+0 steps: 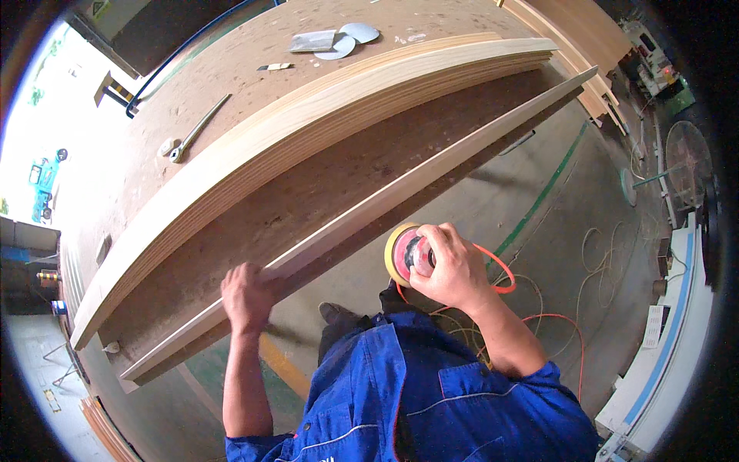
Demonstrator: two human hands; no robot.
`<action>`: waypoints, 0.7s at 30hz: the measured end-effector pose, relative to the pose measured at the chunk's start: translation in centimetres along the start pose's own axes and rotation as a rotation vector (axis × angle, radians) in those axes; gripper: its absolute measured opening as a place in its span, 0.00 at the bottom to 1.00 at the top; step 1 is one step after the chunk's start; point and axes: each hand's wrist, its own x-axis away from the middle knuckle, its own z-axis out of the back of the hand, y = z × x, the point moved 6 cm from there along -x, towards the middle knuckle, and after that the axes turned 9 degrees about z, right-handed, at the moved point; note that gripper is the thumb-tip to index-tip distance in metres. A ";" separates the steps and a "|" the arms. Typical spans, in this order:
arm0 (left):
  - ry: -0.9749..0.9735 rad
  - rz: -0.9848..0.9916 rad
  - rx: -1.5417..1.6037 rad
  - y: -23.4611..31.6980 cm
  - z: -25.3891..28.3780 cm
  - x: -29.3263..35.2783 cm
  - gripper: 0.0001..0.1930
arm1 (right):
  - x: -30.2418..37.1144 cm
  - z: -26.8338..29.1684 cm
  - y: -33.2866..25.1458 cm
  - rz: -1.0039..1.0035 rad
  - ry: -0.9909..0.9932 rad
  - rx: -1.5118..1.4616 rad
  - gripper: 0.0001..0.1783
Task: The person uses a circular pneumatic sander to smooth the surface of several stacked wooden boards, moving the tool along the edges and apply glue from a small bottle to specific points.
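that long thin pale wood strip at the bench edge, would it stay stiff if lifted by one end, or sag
The long thin pale wood strip would probably sag or whip if lifted by one end: it is very long for its slim section. It looks light. The left hand steadies it while it overhangs the brown workbench, so a sideways push could slide it off.

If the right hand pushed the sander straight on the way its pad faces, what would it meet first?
Most likely the edge of the thin wooden strip along the workbench side. The right hand holds the round yellow sander with its pad facing that edge, just short of it; depth is hard to judge.
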 end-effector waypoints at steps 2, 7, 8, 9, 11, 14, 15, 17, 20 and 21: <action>-0.045 0.075 -0.040 -3.5 0.9 0.3 0.23 | -0.3 0.1 0.4 0.013 -0.003 -0.003 0.32; -0.116 0.093 -0.040 -7.3 2.1 0.9 0.24 | -2.4 -2.0 -2.7 0.105 -0.042 -0.009 0.34; -0.124 0.102 -0.035 -7.7 1.8 1.0 0.24 | -3.0 -3.1 -4.0 0.155 -0.036 0.023 0.34; -0.144 0.113 -0.065 -7.6 1.5 0.8 0.24 | -4.0 -3.4 -5.8 0.207 -0.024 0.000 0.33; -0.193 0.130 -0.130 -7.3 1.5 0.6 0.25 | -5.8 -4.6 -9.6 0.286 0.023 -0.024 0.23; -0.155 0.133 -0.121 -7.9 1.3 0.9 0.26 | -8.2 -8.6 -14.9 0.431 0.021 0.241 0.16; -0.157 0.124 -0.110 -7.8 1.4 0.9 0.25 | -8.9 -9.9 -16.2 0.423 -0.049 0.260 0.17; -0.162 0.105 -0.082 -7.1 1.6 0.9 0.25 | -9.8 -11.4 -17.9 0.404 -0.191 0.302 0.20; -0.211 0.097 -0.098 -6.4 1.8 0.9 0.23 | -10.4 -11.6 -18.7 0.361 -0.281 0.335 0.21; -0.194 0.089 -0.089 -6.6 1.8 1.1 0.23 | -10.7 -11.1 -18.3 0.349 -0.301 0.315 0.22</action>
